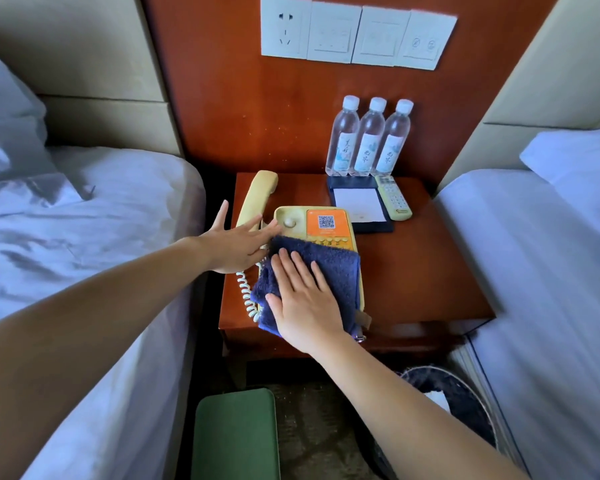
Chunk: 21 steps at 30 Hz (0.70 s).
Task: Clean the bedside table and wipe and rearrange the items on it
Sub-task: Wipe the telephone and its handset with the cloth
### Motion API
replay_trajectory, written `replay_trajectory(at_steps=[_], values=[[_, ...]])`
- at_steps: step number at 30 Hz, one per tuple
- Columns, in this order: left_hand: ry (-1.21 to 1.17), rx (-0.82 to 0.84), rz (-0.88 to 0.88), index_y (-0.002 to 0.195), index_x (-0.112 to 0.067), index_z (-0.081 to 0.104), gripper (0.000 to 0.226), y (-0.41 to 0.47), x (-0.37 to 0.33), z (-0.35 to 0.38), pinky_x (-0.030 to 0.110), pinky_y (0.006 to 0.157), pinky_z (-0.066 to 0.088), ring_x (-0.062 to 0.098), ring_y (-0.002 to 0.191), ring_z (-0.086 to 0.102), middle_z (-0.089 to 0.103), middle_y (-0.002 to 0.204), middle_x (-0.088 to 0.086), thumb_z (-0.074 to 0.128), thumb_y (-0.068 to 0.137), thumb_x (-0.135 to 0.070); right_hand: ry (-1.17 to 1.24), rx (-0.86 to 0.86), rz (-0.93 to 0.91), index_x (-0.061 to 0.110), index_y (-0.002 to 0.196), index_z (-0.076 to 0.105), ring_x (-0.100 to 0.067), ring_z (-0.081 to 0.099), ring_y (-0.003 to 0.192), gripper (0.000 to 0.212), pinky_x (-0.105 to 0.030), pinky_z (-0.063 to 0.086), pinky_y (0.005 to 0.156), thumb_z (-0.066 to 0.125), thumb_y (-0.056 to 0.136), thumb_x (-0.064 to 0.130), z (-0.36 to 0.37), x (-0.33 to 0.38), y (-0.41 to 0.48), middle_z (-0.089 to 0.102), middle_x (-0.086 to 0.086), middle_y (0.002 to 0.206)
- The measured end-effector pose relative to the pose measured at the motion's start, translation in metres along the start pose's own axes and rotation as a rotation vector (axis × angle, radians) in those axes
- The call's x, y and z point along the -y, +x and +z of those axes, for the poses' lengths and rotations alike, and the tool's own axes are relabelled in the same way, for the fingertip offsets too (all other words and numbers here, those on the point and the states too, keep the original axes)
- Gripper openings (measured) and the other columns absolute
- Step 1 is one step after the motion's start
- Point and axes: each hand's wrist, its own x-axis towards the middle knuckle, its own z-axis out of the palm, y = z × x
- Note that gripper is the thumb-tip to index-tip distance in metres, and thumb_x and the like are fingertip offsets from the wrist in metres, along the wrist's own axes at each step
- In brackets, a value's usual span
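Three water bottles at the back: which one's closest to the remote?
The rightmost bottle. It stands directly behind the top end of the remote, while the other two stand further left, behind the notepad.

On table (pixel 430 271): phone (pixel 326 223) front-left, cloth (pixel 336 268) atop; notepad (pixel 359 204) behind-right, remote (pixel 394 199) beside; bottles (pixel 369 140) behind them.
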Motion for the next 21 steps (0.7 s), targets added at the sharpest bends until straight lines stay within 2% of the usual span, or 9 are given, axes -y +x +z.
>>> replay_trajectory(at_steps=[3, 5, 8, 9, 12, 13, 16, 19, 21], values=[[0.011, 0.004, -0.02, 0.153, -0.034, -0.019, 0.06, 0.0, -0.002, -0.003, 0.068, 0.11, -0.015, 0.012, 0.15, -0.013, -0.004, 0.163, -0.016, 0.018, 0.105, -0.037, 0.008, -0.042, -0.066, 0.012, 0.151, 0.033, -0.02, 0.031, 0.145, 0.067, -0.042, 0.021, 0.12, 0.031, 0.095, 0.048, 0.007, 0.002, -0.017, 0.033, -0.005, 0.157], [0.013, 0.012, -0.025, 0.153, -0.032, -0.018, 0.063, -0.001, -0.004, -0.006, 0.067, 0.109, -0.018, 0.012, 0.15, -0.014, -0.005, 0.163, -0.014, 0.021, 0.104, -0.036, 0.007, -0.056, -0.113, 0.011, 0.152, 0.032, -0.02, 0.031, 0.145, 0.07, -0.042, 0.026, 0.119, 0.047, 0.093, 0.046, 0.013, 0.003, -0.025, 0.032, -0.005, 0.158], [0.002, 0.021, -0.043, 0.154, -0.031, -0.016, 0.066, -0.002, -0.009, -0.009, 0.065, 0.109, -0.019, 0.013, 0.15, -0.015, -0.006, 0.164, -0.013, 0.025, 0.102, -0.035, 0.028, -0.1, -0.142, 0.011, 0.146, 0.043, -0.019, 0.04, 0.14, 0.072, -0.039, 0.032, 0.115, 0.07, 0.084, 0.035, 0.015, -0.001, -0.031, 0.042, -0.004, 0.152], [0.002, 0.029, -0.049, 0.154, -0.031, -0.016, 0.065, -0.003, -0.011, -0.009, 0.066, 0.11, -0.018, 0.013, 0.15, -0.015, -0.007, 0.164, -0.013, 0.024, 0.103, -0.034, 0.048, -0.132, -0.168, 0.012, 0.144, 0.047, -0.018, 0.044, 0.138, 0.065, -0.037, 0.035, 0.114, 0.069, 0.084, 0.028, 0.014, -0.005, -0.034, 0.047, -0.003, 0.149], [-0.005, 0.035, -0.052, 0.153, -0.031, -0.019, 0.064, -0.002, -0.012, -0.01, 0.067, 0.111, -0.016, 0.013, 0.15, -0.015, -0.01, 0.163, -0.013, 0.022, 0.103, -0.034, 0.143, -0.23, -0.226, 0.011, 0.13, 0.062, -0.016, 0.057, 0.124, 0.05, -0.035, 0.045, 0.105, 0.044, 0.084, 0.007, 0.01, -0.017, -0.044, 0.064, -0.003, 0.131], [-0.013, 0.039, -0.051, 0.153, -0.032, -0.019, 0.064, -0.002, -0.012, -0.01, 0.067, 0.111, -0.016, 0.013, 0.15, -0.015, -0.01, 0.163, -0.013, 0.022, 0.104, -0.035, 0.169, -0.25, -0.235, 0.011, 0.123, 0.067, -0.015, 0.062, 0.118, 0.049, -0.034, 0.049, 0.1, 0.043, 0.081, 0.005, 0.008, -0.019, -0.046, 0.068, -0.002, 0.123], [-0.027, 0.05, -0.055, 0.153, -0.031, -0.018, 0.064, -0.003, -0.015, -0.01, 0.066, 0.112, -0.016, 0.012, 0.15, -0.014, -0.01, 0.163, -0.012, 0.023, 0.104, -0.036, 0.247, -0.246, -0.279, 0.012, 0.11, 0.073, -0.017, 0.068, 0.105, 0.046, -0.033, 0.054, 0.088, 0.058, 0.068, 0.0, 0.003, -0.026, -0.047, 0.074, -0.002, 0.108], [0.04, 0.087, -0.062, 0.155, -0.029, -0.01, 0.061, -0.001, -0.018, -0.014, 0.067, 0.111, -0.015, 0.013, 0.15, -0.015, -0.012, 0.163, -0.011, 0.023, 0.104, -0.036, 0.378, -0.169, -0.349, 0.011, 0.117, 0.071, -0.019, 0.065, 0.113, 0.053, -0.036, 0.051, 0.096, 0.068, 0.067, -0.008, -0.002, -0.05, -0.048, 0.071, -0.004, 0.118], [0.027, 0.079, -0.073, 0.155, -0.028, -0.01, 0.063, 0.0, -0.02, -0.014, 0.066, 0.111, -0.016, 0.013, 0.15, -0.015, -0.012, 0.164, -0.009, 0.02, 0.103, -0.047, 0.419, -0.119, -0.34, 0.011, 0.126, 0.066, -0.019, 0.058, 0.124, 0.062, -0.037, 0.042, 0.107, 0.072, 0.068, -0.01, -0.006, -0.072, -0.051, 0.064, -0.004, 0.13]])
